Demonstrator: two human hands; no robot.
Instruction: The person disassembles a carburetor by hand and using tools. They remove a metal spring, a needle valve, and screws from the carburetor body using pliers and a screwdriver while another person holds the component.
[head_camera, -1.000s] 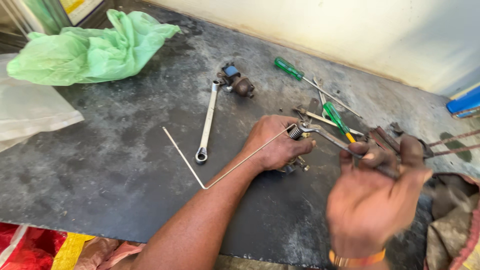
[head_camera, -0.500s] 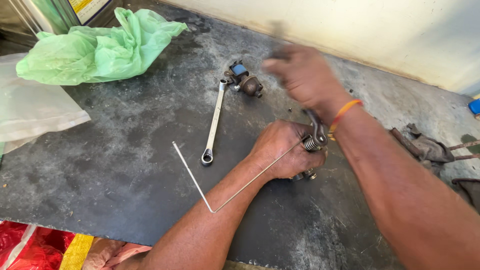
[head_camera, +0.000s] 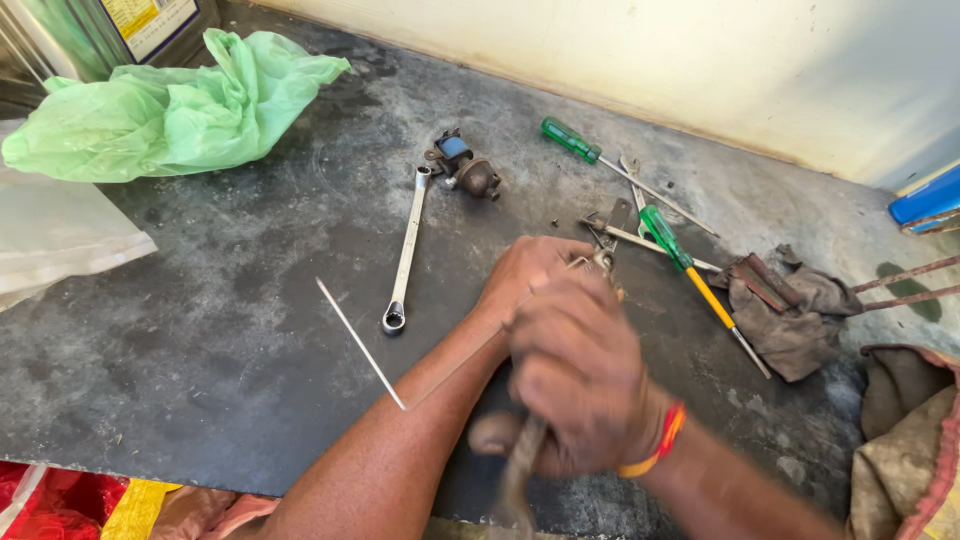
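My left hand (head_camera: 528, 278) rests on the dark stone slab (head_camera: 230, 330), closed over a small metal part whose tip shows by the fingers. A thin bent wire (head_camera: 360, 342) runs out from under that hand and across my forearm. In front of it my right hand (head_camera: 585, 385), with an orange wristband, is blurred and gripped around a brownish tool handle (head_camera: 520, 470) that points toward me. What kind of tool it is cannot be made out.
A ring spanner (head_camera: 405, 250) and a small brown fitting with a blue cap (head_camera: 465, 170) lie beyond the hands. Two green-handled screwdrivers (head_camera: 665, 235) and a dirty rag (head_camera: 790, 310) lie right. A green plastic bag (head_camera: 170, 110) sits far left, a sack (head_camera: 910, 430) near right.
My right hand rose from the rag side with a tool, swung over the slab, and has come down close in front of my left hand. The left hand stayed on the part.
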